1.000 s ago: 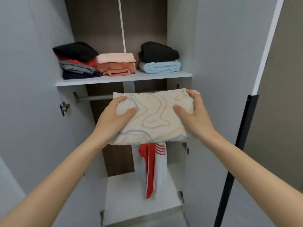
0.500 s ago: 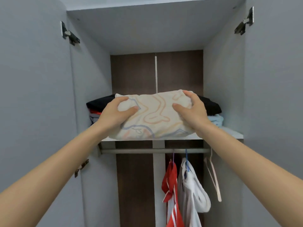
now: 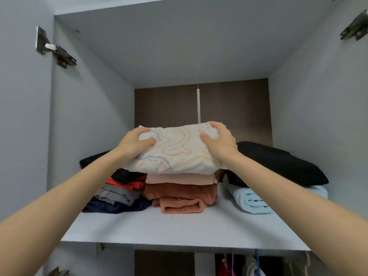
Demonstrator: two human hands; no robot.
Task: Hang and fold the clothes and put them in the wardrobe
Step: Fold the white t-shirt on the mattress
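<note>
Upper shelf [image 3: 179, 230] of the wardrobe, doors open. The folded cream garment [image 3: 179, 154], with a wavy line print, is held over the middle pile: a pale pink fold [image 3: 181, 179] on a terracotta towel [image 3: 179, 196]. Its underside is touching the pink fold or just above it; cannot tell which. The left hand [image 3: 137, 143] grips the garment's left end, thumb on top and fingers curled over the far edge. The right hand [image 3: 219, 141] grips the right end likewise. Left pile [image 3: 121, 193]: black, red, grey, navy. On the right, a black garment [image 3: 278, 164] lies on a light blue towel [image 3: 253, 200], just beside the right wrist.

Step in hand, as judged: set the garment on the middle pile.

To do it well:
- Lower it flat and centred, with the near edge lined up with the pink fold.
- Release both ends together, drawing the fingers out sideways so the folds do not drag open.
- Mind the black garment; a brush from the wrist could shift it.
</note>
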